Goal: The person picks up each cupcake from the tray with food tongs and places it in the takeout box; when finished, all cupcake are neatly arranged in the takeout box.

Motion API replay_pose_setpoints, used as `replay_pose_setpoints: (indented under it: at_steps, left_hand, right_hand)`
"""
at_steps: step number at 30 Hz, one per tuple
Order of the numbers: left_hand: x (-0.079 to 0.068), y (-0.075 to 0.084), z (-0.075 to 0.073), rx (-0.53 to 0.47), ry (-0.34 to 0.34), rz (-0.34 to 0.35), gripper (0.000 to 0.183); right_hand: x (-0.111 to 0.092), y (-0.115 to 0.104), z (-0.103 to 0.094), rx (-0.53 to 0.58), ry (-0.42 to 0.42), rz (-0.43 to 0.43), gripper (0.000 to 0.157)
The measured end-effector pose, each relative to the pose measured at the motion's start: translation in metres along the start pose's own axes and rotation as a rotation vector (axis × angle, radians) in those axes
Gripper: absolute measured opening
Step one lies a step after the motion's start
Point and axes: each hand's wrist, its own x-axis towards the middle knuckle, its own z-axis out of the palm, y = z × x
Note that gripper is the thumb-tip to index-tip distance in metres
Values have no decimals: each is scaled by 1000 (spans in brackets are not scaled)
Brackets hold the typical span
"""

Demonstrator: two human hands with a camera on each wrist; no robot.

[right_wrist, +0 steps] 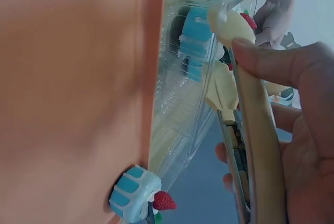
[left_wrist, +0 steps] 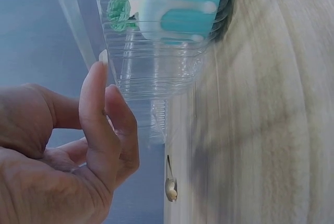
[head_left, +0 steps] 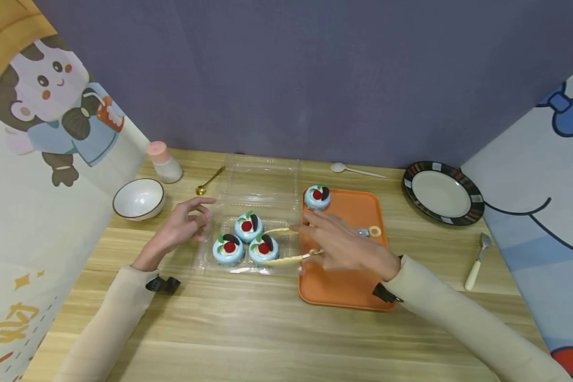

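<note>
My right hand (head_left: pixel 341 241) grips a pair of tongs (right_wrist: pixel 261 140) with cream-coloured tips, thumb on one arm and fingers on the other. The spread tips reach into the clear plastic box (head_left: pixel 286 244), on either side of the front right blue cake (head_left: pixel 263 254); whether they touch it I cannot tell. Another blue cake (head_left: pixel 227 253) sits to its left and a third (head_left: pixel 245 233) behind. Each bears a red berry, a dark biscuit and green leaves. My left hand (head_left: pixel 183 225) is at the box's left side, fingers loosely bent, one fingertip at the rim in the left wrist view.
An orange tray (head_left: pixel 344 289) right of the box carries a similar cake (head_left: pixel 317 197) and a metal-ended utensil (head_left: pixel 365 232). Around stand a bowl (head_left: pixel 139 199), pink-capped shaker (head_left: pixel 164 162), gold spoon (head_left: pixel 210 180), white spoon (head_left: pixel 358 170), dark-rimmed plate (head_left: pixel 443 193) and cream-handled utensil (head_left: pixel 477 262).
</note>
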Motion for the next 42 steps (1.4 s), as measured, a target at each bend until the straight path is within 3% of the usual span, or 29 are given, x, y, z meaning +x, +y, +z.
replay_pose_setpoints:
  at_steps: [19, 34, 42]
  left_hand:
    - [2, -4, 1, -7, -3, -1, 47]
    - [1, -2, -3, 2, -13, 6, 48]
    - [2, -3, -3, -4, -10, 7, 49]
  right_hand:
    - [0, 1, 5, 5, -18, 31, 77]
    - [-28, 12, -12, -38, 208, 68, 79]
    - [-45, 48, -18, -93, 301, 177, 78]
